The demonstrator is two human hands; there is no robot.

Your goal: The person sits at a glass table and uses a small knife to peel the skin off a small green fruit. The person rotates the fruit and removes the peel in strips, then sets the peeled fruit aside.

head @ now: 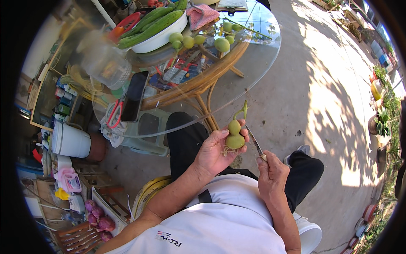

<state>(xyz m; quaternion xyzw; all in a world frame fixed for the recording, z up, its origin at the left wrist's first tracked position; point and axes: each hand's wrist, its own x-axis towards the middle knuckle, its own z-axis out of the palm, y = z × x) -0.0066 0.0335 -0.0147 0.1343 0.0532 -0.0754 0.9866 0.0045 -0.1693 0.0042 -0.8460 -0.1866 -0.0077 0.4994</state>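
Observation:
A small green bottle gourd (235,142) with a curled stem and dried tendrils lies in my left hand (215,151), thumb and fingers around it. The thin blade of a knife (254,139) points up and left, its tip close to the stem; my right hand (272,171) grips its pale handle. Beyond both hands, several small round gourds (222,45) rest on the glass table (266,60), near a white basin (161,44) of long green gourds (155,27).
On the table's left lie a black phone (135,96) and red-handled scissors (114,114); a pink cloth (202,16) is beside the basin. A green plastic stool (149,130) stands below the table edge. A white bucket (71,139) and red onions (103,222) are at left, potted plants (382,122) at right.

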